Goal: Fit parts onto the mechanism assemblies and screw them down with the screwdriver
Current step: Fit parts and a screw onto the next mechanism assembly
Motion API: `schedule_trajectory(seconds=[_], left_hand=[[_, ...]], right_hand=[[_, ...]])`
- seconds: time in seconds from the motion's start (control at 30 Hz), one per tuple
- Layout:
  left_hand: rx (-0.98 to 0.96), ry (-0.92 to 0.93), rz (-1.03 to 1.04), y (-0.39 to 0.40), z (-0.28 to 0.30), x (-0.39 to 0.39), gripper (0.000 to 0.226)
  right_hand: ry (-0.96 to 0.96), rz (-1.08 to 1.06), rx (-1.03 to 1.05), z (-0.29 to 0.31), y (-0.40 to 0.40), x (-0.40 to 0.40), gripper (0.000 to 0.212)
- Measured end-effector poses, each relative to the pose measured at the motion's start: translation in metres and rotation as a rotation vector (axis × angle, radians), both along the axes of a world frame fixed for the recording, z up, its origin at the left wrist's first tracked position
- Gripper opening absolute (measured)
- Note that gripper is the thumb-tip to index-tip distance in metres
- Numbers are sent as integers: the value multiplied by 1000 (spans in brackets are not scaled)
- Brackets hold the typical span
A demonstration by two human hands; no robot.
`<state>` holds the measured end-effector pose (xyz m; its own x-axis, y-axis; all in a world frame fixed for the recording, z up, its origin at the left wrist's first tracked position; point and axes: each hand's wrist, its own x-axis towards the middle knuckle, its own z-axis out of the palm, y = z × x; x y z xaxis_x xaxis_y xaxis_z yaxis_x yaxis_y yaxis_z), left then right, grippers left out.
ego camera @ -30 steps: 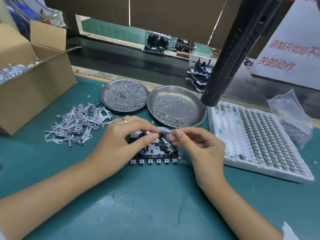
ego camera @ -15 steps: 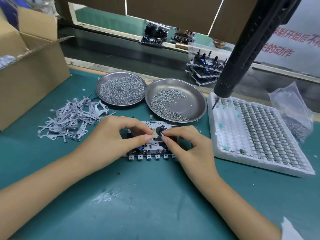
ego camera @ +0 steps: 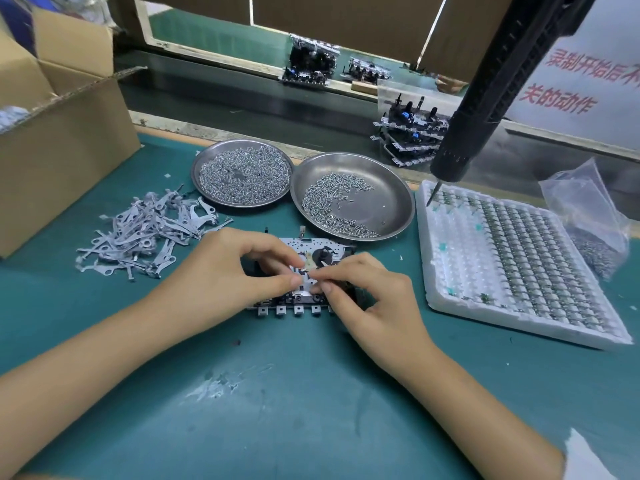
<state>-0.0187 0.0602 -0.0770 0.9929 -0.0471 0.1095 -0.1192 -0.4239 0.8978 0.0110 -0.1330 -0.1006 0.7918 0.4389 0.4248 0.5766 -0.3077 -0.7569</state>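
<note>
A: The right hand (ego camera: 372, 299) pinches a small flat part between thumb and forefinger, right over the mechanism assembly (ego camera: 304, 271) lying on the worktop (ego camera: 311, 410) in front of the person.

B: And the left hand (ego camera: 235, 271), fingers curled, pinches at the same spot, steadying the assembly.

A: Best now, probably, to seat the part flat against the plate beside the black spindle (ego camera: 324, 253) before any screw goes in.

B: The screwdriver (ego camera: 485, 91) hangs untouched above the foam tray (ego camera: 446, 296). Screws wait in the steel dish (ego camera: 388, 202) just behind.

A: Spare levers (ego camera: 145, 233) lie piled to the left.
</note>
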Motion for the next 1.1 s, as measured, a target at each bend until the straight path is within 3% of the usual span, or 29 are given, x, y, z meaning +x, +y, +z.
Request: schedule_trajectory(seconds=[0.43, 0.67, 0.87, 1.1], left_hand=[[30, -15, -35, 0, -2, -2, 21], [50, -66, -18, -2, -3, -2, 21], [13, -35, -4, -1, -6, 0, 24], [1, -10, -34, 1, -5, 3, 27]], right_hand=[[40, 2, 27, 2, -2, 2, 21], [-219, -11, -124, -4, -2, -1, 6], [-438, -28, -291, -8, 1, -4, 7], [-444, -97, -288, -9, 5, -7, 6]])
